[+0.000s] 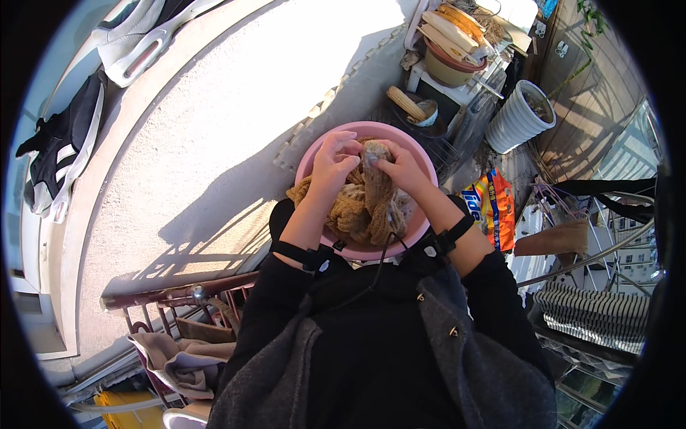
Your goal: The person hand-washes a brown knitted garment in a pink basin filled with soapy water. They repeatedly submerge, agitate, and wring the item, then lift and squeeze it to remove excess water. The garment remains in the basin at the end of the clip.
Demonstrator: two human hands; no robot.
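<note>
A soaked brown knit garment point(351, 214) lies bunched in a pink basin point(307, 152), with whitish suds on parts of it. My right hand point(402, 168) is closed on a raised fold of the knit, its thumb pressed near the top of the fold. Just left of that fold is my left hand point(332, 163), its fingers curved and a gap between them and the thumb. Nothing shows in its grasp, though its fingertips come close to the cloth. Black bands circle both wrists. A dark cord hangs across the basin's near side.
An orange detergent bag point(498, 207) lies right of the basin. Beyond the basin are a dark bowl with a corn cob point(406, 104), a heaped brown pot point(450, 68) and a white ribbed planter point(519, 118). A railing point(179, 297) stands at left; shoes point(68, 139) line a ledge.
</note>
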